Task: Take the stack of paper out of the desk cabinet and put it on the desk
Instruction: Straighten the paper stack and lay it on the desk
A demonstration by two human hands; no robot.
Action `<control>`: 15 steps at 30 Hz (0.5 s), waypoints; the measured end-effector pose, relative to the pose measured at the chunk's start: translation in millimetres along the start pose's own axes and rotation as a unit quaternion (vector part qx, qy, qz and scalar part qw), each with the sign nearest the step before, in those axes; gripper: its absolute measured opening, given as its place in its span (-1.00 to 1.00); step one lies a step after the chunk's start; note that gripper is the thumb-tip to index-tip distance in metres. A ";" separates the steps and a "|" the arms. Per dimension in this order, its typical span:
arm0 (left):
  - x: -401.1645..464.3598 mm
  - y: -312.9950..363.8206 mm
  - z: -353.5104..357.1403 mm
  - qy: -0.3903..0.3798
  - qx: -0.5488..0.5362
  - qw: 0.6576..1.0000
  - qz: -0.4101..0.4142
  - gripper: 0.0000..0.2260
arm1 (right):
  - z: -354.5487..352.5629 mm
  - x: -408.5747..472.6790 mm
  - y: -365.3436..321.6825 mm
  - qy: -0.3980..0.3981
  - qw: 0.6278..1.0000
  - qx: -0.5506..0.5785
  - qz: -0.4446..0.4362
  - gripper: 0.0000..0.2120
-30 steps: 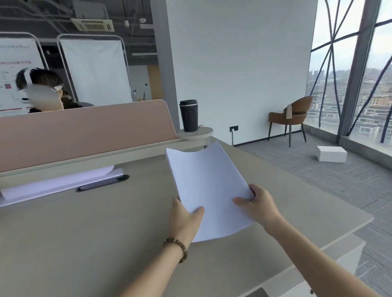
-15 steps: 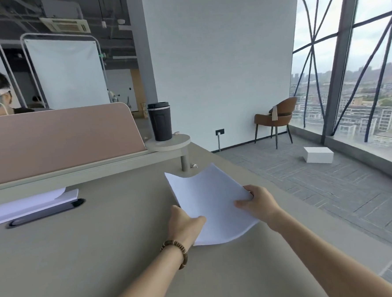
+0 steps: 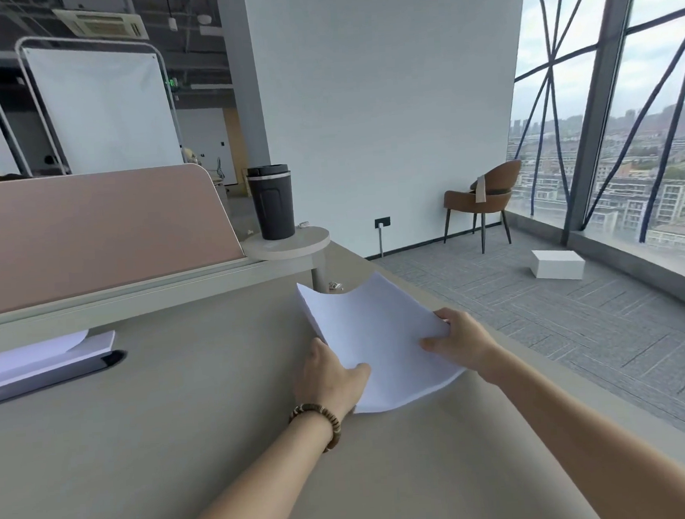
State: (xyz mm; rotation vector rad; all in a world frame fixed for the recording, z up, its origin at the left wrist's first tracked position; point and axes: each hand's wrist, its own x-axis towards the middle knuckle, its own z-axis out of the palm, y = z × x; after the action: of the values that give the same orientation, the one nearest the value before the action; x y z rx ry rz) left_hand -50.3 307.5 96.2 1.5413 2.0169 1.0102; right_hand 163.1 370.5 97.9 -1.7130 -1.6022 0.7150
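A thin stack of white paper [image 3: 377, 337] is held low over the beige desk [image 3: 163, 430], near its right edge. The sheets bow between my hands, and whether the near edge touches the desktop I cannot tell. My left hand [image 3: 328, 376], with a bead bracelet on its wrist, grips the stack's left near corner, thumb on top. My right hand [image 3: 460, 342] grips the right edge. The desk cabinet is out of view.
A black travel cup [image 3: 271, 201] stands on a small round shelf [image 3: 288, 244] beside the pink divider [image 3: 90, 230]. More white paper [image 3: 38, 356] and a dark flat object [image 3: 51, 377] lie at the desk's left. A person sits behind the divider. Right of the desk are a chair [image 3: 481, 200] and a white box [image 3: 557, 264] on the floor.
Both hands have carried the paper forward and lowered it toward the desktop, farther from the desk's front edge. My view has turned right, so the cup and divider sit farther left.
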 end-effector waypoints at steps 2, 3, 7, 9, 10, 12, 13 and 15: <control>7.5 -3.5 8.6 0.027 0.090 0.996 0.009 -0.59 | 0.2 5.1 2.1 -0.006 1.000 -0.011 0.010 -0.58; 10.3 -4.6 12.0 0.038 0.119 0.992 0.012 -0.56 | 0.1 6.3 2.9 -0.010 1.000 -0.019 0.016 -0.59; 17.2 -13.3 21.0 0.054 0.188 0.980 0.028 -0.48 | 0.1 12.6 4.7 -0.026 0.996 -0.079 0.032 -0.55; 17.3 -15.9 23.1 0.051 0.223 0.973 0.029 -0.46 | -0.1 12.7 2.7 -0.021 0.989 -0.139 0.039 -0.55; 16.8 -15.8 23.5 0.049 0.242 0.969 0.028 -0.46 | 0.1 13.0 2.9 -0.018 0.985 -0.165 0.038 -0.54; 15.6 -14.6 23.2 0.045 0.270 0.962 0.025 -0.46 | -0.3 11.8 4.1 -0.017 0.981 -0.189 0.032 -0.50; 15.2 -14.1 22.6 0.039 0.280 0.959 0.021 -0.45 | -1.4 9.9 4.1 -0.020 0.980 -0.196 0.030 -0.45; 14.0 -12.2 19.3 0.025 0.287 0.957 0.011 -0.41 | -3.7 7.8 4.2 -0.024 0.979 -0.202 0.029 -0.37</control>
State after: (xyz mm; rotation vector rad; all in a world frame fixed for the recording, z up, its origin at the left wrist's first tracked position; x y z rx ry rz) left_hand -49.2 325.0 75.9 1.8256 2.4762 0.4839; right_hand 169.3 377.8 97.3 -2.0486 -1.8318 0.4808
